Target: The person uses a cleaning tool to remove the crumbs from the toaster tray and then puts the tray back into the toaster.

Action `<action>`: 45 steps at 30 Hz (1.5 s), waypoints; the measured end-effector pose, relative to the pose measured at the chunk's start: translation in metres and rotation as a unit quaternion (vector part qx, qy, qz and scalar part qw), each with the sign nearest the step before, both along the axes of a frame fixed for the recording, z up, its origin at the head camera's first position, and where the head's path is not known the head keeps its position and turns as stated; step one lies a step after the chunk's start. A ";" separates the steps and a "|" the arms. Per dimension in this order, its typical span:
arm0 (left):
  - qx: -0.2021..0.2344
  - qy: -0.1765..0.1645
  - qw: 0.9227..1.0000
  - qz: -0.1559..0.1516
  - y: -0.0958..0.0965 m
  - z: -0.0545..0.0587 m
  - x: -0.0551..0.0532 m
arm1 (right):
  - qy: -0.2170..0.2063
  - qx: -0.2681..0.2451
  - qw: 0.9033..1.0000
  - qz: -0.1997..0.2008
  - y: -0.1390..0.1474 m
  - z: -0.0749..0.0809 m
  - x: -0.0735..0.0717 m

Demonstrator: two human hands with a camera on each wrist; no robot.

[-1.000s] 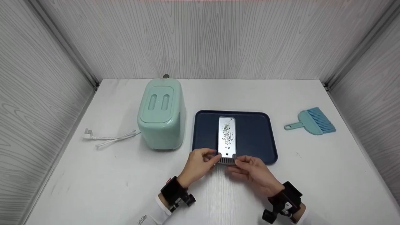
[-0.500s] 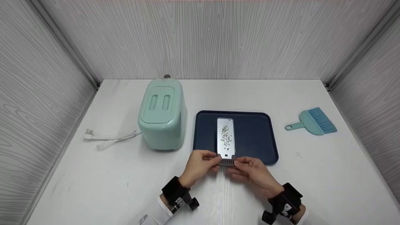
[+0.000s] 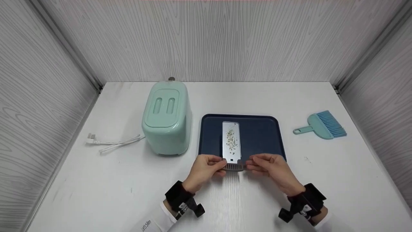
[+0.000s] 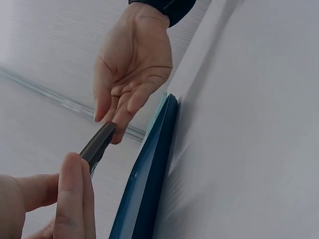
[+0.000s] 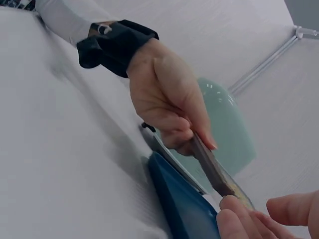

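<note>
In the head view a slim silver crumb tray [image 3: 227,155] with golden crumbs [image 3: 231,140] scattered along it is held over a navy blue tray [image 3: 261,138]. Its dark grey slotted handle [image 3: 234,167] faces the person. My left hand [image 3: 204,170] pinches the handle's left end between thumb and fingers. Beside the other end is my right hand [image 3: 273,168], its fingertips close to the handle's corner. The left wrist view shows the right hand [image 4: 133,74] with thumb apart from the loosely bent fingers. From the right wrist, the crumb tray's grey edge [image 5: 212,169] appears raised above the blue tray.
A mint green toaster [image 3: 169,129] stands left of the blue tray, with a white cord and plug [image 3: 112,142] beside it. A light blue small brush [image 3: 322,125] lies to the right. Wood-grain panels [image 3: 206,42] enclose the back and sides.
My right hand has let go of the handle's right end and shifted a little right and up. The crumb tray has moved slightly left, still pinched by my left hand.
</note>
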State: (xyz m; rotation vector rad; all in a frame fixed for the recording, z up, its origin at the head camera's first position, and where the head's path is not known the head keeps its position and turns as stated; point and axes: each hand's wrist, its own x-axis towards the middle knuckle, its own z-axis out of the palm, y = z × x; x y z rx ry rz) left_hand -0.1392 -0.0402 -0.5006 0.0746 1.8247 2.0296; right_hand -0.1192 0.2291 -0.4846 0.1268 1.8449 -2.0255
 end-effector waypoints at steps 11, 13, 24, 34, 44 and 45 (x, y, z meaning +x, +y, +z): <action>-0.006 0.003 1.000 -0.008 -0.002 0.001 0.000 | 0.132 0.154 0.979 -0.015 0.065 0.036 -0.034; -0.008 0.003 1.000 -0.006 -0.002 0.001 0.000 | 0.140 0.190 0.972 -0.008 0.078 0.042 -0.043; -0.008 0.002 1.000 -0.006 -0.003 0.001 -0.002 | 0.164 0.401 0.901 0.021 0.137 0.063 -0.086; -0.015 0.005 1.000 -0.007 -0.003 0.001 -0.001 | 0.151 0.532 0.832 0.037 0.177 0.055 -0.115; -0.007 -0.009 1.000 -0.010 -0.003 0.001 0.000 | 0.136 0.579 0.800 0.080 0.186 0.041 -0.122; -0.007 -0.008 1.000 -0.010 -0.003 0.000 0.000 | 0.136 0.580 0.799 0.087 0.186 0.039 -0.122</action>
